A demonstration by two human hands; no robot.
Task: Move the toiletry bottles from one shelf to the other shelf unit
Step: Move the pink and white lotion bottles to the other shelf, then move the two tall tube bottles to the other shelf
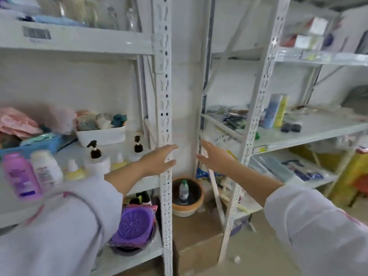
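Note:
Toiletry bottles stand on the left shelf [139, 184]: a purple bottle [21, 175], a white bottle [46, 169], two small yellow bottles [74, 171], and two pump bottles with dark heads [95, 154]. On the right shelf unit [310, 134] stand a blue bottle [272, 111] and a yellow bottle [281, 111]. My left hand [159, 159] is open, fingers by the left unit's front post. My right hand [214, 156] is open and empty in the gap between the units.
A white basket of cloths [101, 134] and pink bags [18, 122] sit behind the bottles. A purple strainer [135, 224] lies on the lower left shelf. A clay pot [187, 196] with a small bottle stands on the floor between the units.

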